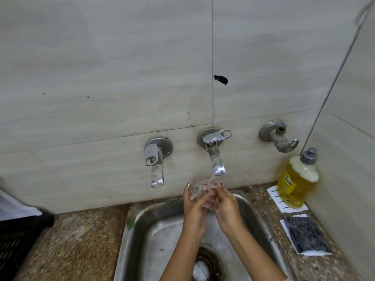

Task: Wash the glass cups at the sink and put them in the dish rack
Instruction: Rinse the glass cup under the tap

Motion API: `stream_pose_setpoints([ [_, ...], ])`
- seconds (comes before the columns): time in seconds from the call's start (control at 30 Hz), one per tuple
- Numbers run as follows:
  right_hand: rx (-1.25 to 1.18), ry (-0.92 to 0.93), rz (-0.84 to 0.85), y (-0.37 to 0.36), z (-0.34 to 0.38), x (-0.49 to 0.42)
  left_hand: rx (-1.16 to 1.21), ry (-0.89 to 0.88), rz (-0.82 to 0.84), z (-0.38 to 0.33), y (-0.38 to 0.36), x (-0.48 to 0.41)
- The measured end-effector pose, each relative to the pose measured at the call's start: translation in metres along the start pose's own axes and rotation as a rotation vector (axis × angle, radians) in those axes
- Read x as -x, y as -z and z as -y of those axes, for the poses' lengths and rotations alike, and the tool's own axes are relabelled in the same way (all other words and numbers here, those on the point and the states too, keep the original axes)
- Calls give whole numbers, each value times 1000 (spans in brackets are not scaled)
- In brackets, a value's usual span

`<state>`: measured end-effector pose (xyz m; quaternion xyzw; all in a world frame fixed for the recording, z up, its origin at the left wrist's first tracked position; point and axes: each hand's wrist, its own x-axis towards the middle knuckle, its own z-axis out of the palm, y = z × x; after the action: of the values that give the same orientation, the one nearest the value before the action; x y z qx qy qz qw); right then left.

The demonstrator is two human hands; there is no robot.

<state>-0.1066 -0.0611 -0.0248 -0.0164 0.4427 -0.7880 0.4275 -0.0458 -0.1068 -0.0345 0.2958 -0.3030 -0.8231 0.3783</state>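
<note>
Both hands up over the sink (146,218): left hand (193,201) & right hand (226,201) w/ fingers curled tight round a glass cup (197,189), held under the running middle tap (217,159).

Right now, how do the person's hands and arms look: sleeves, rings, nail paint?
Both forearms are bare. The left hand and right hand have red-painted nails. No ring or watch shows. A pink sleeve edge, it seems, shows by the right arm.
</note>
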Motion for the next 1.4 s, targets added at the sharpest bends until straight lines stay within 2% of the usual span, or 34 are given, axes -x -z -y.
stream_pose_setpoints([
  [0.07, -47, -77, -103, 1, 0, -4, -106, 3, 77, 0, 6, 1],
  [0.1, -74, -126, -150, 1, 1, -5, -82, 25, 115, -3, 8, 2],
  [0.2, -127, -225, -257, 2, 3, -10, 210, 182, 139, -9, 13, 1],
  [0.23, -115, -240, -277, 2, 4, -10, 221, 238, 118, -13, 13, 2],
  [0.33, -16, -244, -305, 1, 3, -11, -106, 364, 91, -20, 9, 2],
  [0.43, 25, -286, -152, 0, 3, -9, -193, 351, 51, -23, 5, 2],
  [0.53, 63, -367, 8, 1, 12, -9, -150, 265, -2, -24, 8, -1],
  [0.67, 84, -364, 101, 7, 15, -10, -433, 49, -127, -26, 15, -4],
  [0.73, 232, -286, 165, 7, 8, -11, -483, -7, -126, -27, 15, 0],
  [0.83, 436, -70, 98, 1, 1, -8, -539, -88, -111, -22, 5, 5],
  [0.9, 491, 24, 6, -1, -1, -10, -646, -183, -72, -16, 1, 10],
  [0.97, 509, 66, -54, -2, 0, -11, -857, -380, 41, -8, 7, 15],
  [1.03, 487, 3, -34, -1, 2, -9, -1130, -617, 195, -8, 19, 16],
  [1.1, 488, -98, 15, 2, 3, -6, -1250, -714, 274, -8, 29, 9],
  [1.13, 513, -105, 13, 4, 2, -4, -1188, -661, 270, -10, 27, 10],
  [1.17, 567, -64, 0, 5, 0, -5, -1034, -532, 223, -11, 23, 12],
  [1.27, 819, 318, 18, 12, -7, -9, -560, -13, 101, -11, 11, 7],
  [1.33, 927, 483, 107, 20, -7, -10, -377, 160, 108, -19, 13, 2],
  [1.4, 999, 563, 192, 29, -6, -10, -178, 246, 122, -29, 13, 2],
])
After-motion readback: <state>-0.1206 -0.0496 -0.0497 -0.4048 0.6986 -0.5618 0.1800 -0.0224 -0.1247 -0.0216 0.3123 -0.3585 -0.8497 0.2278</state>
